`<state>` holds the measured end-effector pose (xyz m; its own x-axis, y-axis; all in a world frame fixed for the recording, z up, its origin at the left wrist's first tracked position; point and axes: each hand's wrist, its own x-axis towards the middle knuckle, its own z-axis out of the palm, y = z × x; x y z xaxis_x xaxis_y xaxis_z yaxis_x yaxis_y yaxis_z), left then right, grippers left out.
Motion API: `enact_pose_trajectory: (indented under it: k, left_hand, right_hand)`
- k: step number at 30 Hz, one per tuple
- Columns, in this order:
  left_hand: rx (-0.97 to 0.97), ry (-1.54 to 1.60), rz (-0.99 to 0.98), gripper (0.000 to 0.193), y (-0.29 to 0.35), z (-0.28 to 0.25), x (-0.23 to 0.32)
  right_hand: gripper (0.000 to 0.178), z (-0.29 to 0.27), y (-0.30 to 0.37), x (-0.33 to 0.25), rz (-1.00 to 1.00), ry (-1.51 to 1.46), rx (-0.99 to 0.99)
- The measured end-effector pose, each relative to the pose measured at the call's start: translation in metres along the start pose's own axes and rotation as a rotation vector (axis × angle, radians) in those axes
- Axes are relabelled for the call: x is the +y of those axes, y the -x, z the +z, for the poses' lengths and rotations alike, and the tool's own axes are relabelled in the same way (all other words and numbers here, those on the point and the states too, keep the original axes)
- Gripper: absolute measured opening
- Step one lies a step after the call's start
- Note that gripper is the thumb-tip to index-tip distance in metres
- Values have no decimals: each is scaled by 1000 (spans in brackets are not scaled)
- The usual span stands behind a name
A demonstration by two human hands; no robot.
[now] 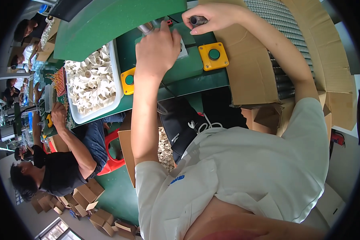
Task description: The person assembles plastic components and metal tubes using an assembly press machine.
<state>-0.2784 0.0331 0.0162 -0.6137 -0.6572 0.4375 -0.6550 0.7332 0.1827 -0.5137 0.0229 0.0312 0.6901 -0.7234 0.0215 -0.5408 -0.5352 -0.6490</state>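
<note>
My left hand [158, 50] is at the machine, beside a shiny metal cylinder [146, 28]. Its back faces up, the fingers curl down and in, and whatever they pinch is hidden beneath them. My right hand [218, 17] is closed round a dark grey tube [197, 21], whose hollow end points left. Just below the hands, two yellow boxes with green push buttons, a right button box [214, 55] and a left button box [128, 81], sit on the green bench edge. A pale plate [183, 49] partly shows beside my left hand.
A green machine cover [116, 24] overhangs the bench. A white tray [118, 86] holds many cream-coloured pieces. On the right, a large cardboard box [248, 72] contains rows of ribbed grey tubes [286, 28]. Another open carton [126, 152] stands below. A co-worker [60, 172] sits at left.
</note>
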Motion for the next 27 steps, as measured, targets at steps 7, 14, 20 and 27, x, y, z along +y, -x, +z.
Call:
enact_pose_trajectory:
  k: [7,14,20,27]
  left_hand:
    - [-32,-126,-87,40,0,15,5]
    - [29,-193,-16,70,16,16,1]
    - [140,-255,-200,55,80,-55,-1]
    - [-47,-336,-275,27,120,-50,-16]
  right_hand:
    - [17,1,-3,9,-27,-44,19]
    - [26,2,1,6,57,-21,-126]
    - [27,-2,6,-2,240,57,-272]
    - [37,5,8,-19,409,212,-373]
